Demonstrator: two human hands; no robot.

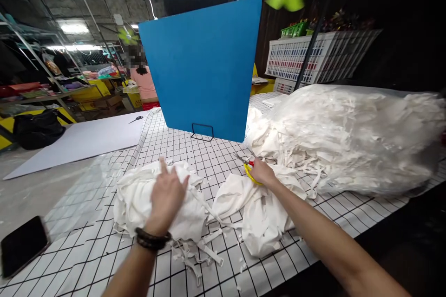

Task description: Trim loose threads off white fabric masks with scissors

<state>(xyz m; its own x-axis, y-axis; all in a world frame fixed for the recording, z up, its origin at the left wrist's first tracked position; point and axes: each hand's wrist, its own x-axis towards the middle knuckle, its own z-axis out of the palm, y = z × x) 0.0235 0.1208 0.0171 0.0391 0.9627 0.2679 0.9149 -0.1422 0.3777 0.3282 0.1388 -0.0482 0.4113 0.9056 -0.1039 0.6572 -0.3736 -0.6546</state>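
My left hand (pixel 168 195) hovers over or rests on a heap of white fabric pieces (pixel 134 195), its fingers spread and somewhat blurred; nothing shows in its grasp. In my right hand (pixel 264 171) is a pair of scissors (pixel 248 170) with red and yellow handles, the blades pointing to the far left. Below that hand lies a second pile of white cloth (pixel 259 227) with straps. Narrow straps (pixel 209 253) and small white scraps are scattered between and in front of the two piles.
A blue board (pixel 205 74) stands upright in a wire holder (pixel 202 132). A large clear bag of white fabric (pixel 348 139) fills the right side. At left lie a phone (pixel 24 246) and another pair of scissors (pixel 136 119). A person (pixel 145 83) is in the background.
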